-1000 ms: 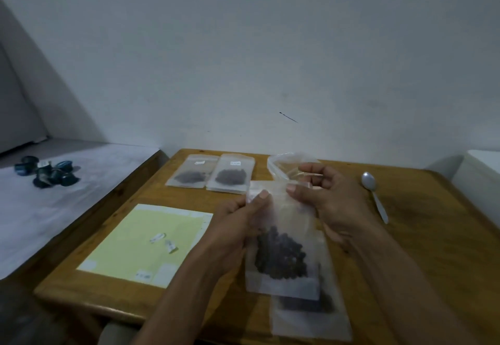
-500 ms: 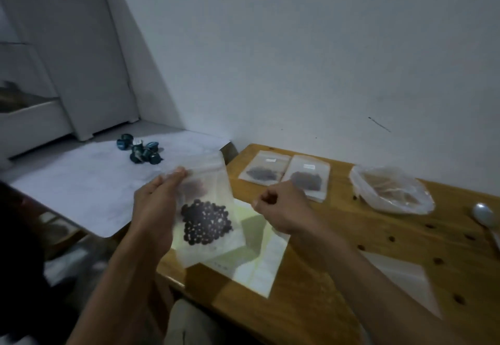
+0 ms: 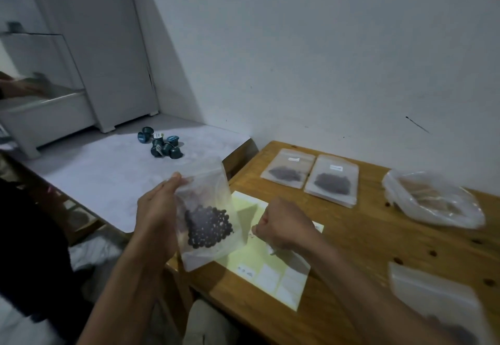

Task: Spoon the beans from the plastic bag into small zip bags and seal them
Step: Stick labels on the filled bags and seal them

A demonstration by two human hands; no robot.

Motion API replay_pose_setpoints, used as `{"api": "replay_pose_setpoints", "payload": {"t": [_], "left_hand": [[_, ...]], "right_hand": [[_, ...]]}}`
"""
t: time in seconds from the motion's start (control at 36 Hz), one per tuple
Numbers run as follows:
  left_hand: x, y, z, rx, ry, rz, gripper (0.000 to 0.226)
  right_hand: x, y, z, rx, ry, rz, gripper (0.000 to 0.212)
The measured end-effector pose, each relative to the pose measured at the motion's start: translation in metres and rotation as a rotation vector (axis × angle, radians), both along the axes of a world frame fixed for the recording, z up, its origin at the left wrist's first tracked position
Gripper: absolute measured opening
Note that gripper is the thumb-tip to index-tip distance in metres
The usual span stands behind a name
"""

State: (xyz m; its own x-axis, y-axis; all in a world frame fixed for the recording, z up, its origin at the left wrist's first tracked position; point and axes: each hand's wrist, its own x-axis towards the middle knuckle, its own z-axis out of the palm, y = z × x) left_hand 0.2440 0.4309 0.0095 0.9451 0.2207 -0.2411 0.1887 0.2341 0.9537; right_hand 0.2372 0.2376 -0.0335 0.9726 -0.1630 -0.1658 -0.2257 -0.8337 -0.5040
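Observation:
My left hand [image 3: 158, 216] holds a small clear zip bag [image 3: 209, 217] upright off the table's left edge, dark beans pooled in its lower half. My right hand [image 3: 282, 227] is closed, fingertips down on the yellow label sheet [image 3: 273, 266]; whether it pinches a label is hidden. Two filled, labelled zip bags [image 3: 331, 179] lie flat at the table's far side. The big plastic bag [image 3: 433, 199] sits crumpled at the right. A further zip bag [image 3: 435, 298] with beans lies at the near right.
The wooden table [image 3: 365, 239] stands against a white wall. To its left is a lower white surface [image 3: 108, 179] with several dark capsules [image 3: 162, 145]. A white cabinet and a door stand at the far left.
My view has swung left. My left hand carried the bean bag left, off the table's edge. My right hand let go of the bag's top and dropped onto the label sheet.

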Motion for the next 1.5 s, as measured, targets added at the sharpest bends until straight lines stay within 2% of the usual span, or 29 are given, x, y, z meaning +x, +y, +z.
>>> {"api": "replay_pose_setpoints", "payload": {"t": [0.11, 0.28, 0.44, 0.67, 0.94, 1.0, 1.06, 1.14, 1.19, 1.25, 1.39, 1.5], "left_hand": [[0.000, -0.003, 0.000, -0.024, 0.011, -0.001, 0.033], [-0.009, -0.024, 0.008, -0.033, -0.009, -0.076, 0.033], [-0.017, -0.052, 0.014, -0.053, -0.048, -0.235, 0.030], [-0.020, -0.065, 0.016, -0.021, -0.076, -0.297, 0.030], [-0.017, -0.070, 0.012, -0.005, -0.112, -0.332, 0.013], [-0.014, -0.069, 0.010, 0.001, -0.122, -0.325, 0.012], [-0.011, -0.069, 0.009, -0.001, -0.132, -0.315, 0.013], [-0.005, -0.069, 0.009, 0.012, -0.167, -0.327, 0.015], [0.000, -0.072, 0.009, 0.030, -0.188, -0.340, 0.017], [0.007, -0.076, 0.008, 0.035, -0.200, -0.356, 0.018], [0.028, -0.087, 0.006, 0.079, -0.161, -0.468, 0.029], [0.050, -0.098, 0.001, 0.128, -0.149, -0.473, 0.037]], "right_hand": [[-0.009, -0.006, 0.017, 0.063, -0.056, 0.006, 0.033], [-0.024, -0.007, 0.056, 0.431, -0.397, 0.016, 0.029], [-0.017, 0.002, 0.062, 0.427, -0.510, -0.015, 0.020], [-0.018, -0.003, 0.058, 0.355, -0.537, -0.070, 0.018], [-0.016, -0.001, 0.052, 0.321, -0.556, -0.157, 0.014], [-0.016, -0.001, 0.052, 0.298, -0.581, -0.200, 0.021], [-0.015, -0.004, 0.051, 0.303, -0.589, -0.240, 0.041], [-0.012, -0.011, 0.050, 0.516, -0.480, -0.243, 0.053], [-0.007, -0.016, 0.048, 0.714, -0.417, -0.211, 0.046], [-0.004, -0.020, 0.046, 0.803, -0.403, -0.205, 0.037], [0.010, -0.036, 0.047, 0.952, -0.461, -0.336, 0.025], [0.030, -0.051, 0.044, 0.901, -0.479, -0.455, 0.034]]}}
